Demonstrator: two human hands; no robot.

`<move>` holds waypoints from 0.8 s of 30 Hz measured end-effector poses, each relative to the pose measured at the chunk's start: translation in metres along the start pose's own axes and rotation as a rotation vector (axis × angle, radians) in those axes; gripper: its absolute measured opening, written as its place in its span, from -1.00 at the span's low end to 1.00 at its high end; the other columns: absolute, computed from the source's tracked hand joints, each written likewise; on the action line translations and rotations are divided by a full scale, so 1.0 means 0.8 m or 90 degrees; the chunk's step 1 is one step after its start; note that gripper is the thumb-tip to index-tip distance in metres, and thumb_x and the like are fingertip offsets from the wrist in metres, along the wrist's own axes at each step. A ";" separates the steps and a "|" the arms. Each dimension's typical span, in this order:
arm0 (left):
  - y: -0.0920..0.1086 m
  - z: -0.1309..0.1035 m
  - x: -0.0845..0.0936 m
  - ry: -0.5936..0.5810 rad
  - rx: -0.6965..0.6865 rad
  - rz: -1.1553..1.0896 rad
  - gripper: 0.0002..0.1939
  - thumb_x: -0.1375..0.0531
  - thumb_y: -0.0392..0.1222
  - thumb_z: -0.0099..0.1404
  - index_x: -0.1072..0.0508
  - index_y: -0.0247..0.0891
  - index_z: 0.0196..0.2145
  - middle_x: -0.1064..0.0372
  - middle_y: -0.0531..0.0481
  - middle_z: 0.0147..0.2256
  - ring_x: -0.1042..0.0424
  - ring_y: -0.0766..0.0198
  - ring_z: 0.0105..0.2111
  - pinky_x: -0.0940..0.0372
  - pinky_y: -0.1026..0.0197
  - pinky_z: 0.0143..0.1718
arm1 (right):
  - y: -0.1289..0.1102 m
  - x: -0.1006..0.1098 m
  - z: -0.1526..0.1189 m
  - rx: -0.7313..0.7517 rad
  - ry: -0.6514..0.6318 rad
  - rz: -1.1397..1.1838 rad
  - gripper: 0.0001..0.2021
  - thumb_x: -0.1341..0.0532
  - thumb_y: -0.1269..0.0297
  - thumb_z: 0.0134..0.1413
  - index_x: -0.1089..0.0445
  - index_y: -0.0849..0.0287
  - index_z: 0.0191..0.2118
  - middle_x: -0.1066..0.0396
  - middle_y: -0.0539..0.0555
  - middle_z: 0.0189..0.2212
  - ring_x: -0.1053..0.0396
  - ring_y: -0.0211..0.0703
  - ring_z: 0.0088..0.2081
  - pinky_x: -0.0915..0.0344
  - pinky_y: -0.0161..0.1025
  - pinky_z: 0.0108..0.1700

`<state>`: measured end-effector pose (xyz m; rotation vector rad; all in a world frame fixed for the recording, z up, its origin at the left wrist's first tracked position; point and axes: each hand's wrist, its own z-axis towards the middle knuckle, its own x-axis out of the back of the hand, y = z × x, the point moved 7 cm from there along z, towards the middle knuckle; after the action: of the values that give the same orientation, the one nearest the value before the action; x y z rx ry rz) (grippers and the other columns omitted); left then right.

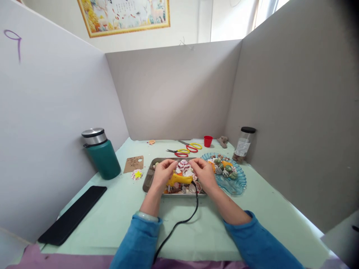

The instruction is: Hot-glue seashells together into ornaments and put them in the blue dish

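Note:
Both my hands are over a metal tray filled with shells. Between my fingertips is a red-and-white shell piece; my left hand is pinched at its left side and my right hand at its right. Whether each hand grips it firmly is hard to make out. Below my fingers a yellow glue gun lies across the shells, its black cord running down toward me. At the right of the tray stands a blue scalloped plate with green and patterned shells.
A green bottle and black flat case are at left, near a brown card and starred shell disc. Scissors, a red cup and a black-lidded jar stand farther back. Grey partitions surround the table.

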<state>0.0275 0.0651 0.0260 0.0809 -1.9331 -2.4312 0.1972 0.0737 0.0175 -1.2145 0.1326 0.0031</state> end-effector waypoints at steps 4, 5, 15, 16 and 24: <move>0.001 -0.001 0.001 0.013 0.006 0.006 -0.66 -0.29 0.04 0.04 -0.46 -0.34 -0.45 -0.08 0.18 -0.74 0.00 0.49 -0.70 0.09 0.38 -0.63 | -0.001 0.002 0.000 0.014 0.008 0.001 -0.73 -0.29 0.05 -0.09 -0.39 0.17 -0.49 -0.23 -0.08 -0.67 -0.12 -0.28 -0.57 -0.06 -0.31 -0.52; 0.001 -0.001 0.001 0.015 0.010 0.005 -0.66 -0.29 0.04 0.04 -0.47 -0.34 -0.44 -0.08 0.18 -0.74 -0.01 0.49 -0.70 0.08 0.38 -0.63 | -0.001 0.002 0.000 0.017 0.009 0.001 -0.73 -0.29 0.04 -0.09 -0.40 0.17 -0.49 -0.25 -0.08 -0.66 -0.13 -0.28 -0.57 -0.06 -0.31 -0.52; 0.002 -0.001 0.002 0.016 0.010 0.001 -0.66 -0.29 0.04 0.04 -0.44 -0.34 -0.47 -0.08 0.18 -0.73 0.01 0.49 -0.69 0.10 0.37 -0.63 | -0.005 -0.001 -0.002 0.023 -0.003 -0.026 -0.75 -0.27 0.07 -0.05 -0.41 0.17 -0.47 -0.27 -0.06 -0.63 -0.14 -0.27 -0.55 -0.06 -0.32 -0.52; 0.001 -0.001 0.002 0.014 0.012 0.001 -0.66 -0.29 0.04 0.04 -0.44 -0.34 -0.46 -0.07 0.18 -0.74 0.01 0.49 -0.69 0.10 0.37 -0.63 | -0.006 -0.001 -0.002 0.024 -0.001 -0.025 -0.75 -0.27 0.06 -0.06 -0.41 0.17 -0.47 -0.27 -0.06 -0.63 -0.14 -0.27 -0.55 -0.06 -0.32 -0.52; 0.001 -0.001 -0.002 0.007 0.014 0.001 -0.65 -0.29 0.06 0.02 -0.41 -0.32 -0.50 -0.10 0.18 -0.72 -0.01 0.50 -0.70 0.10 0.37 -0.64 | 0.000 0.001 0.001 0.026 -0.003 -0.016 -0.73 -0.27 0.04 -0.06 -0.40 0.17 -0.47 -0.23 -0.07 -0.66 -0.14 -0.26 -0.56 -0.06 -0.32 -0.53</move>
<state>0.0289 0.0639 0.0269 0.0929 -1.9549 -2.4028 0.1977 0.0742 0.0179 -1.1751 0.1124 -0.0189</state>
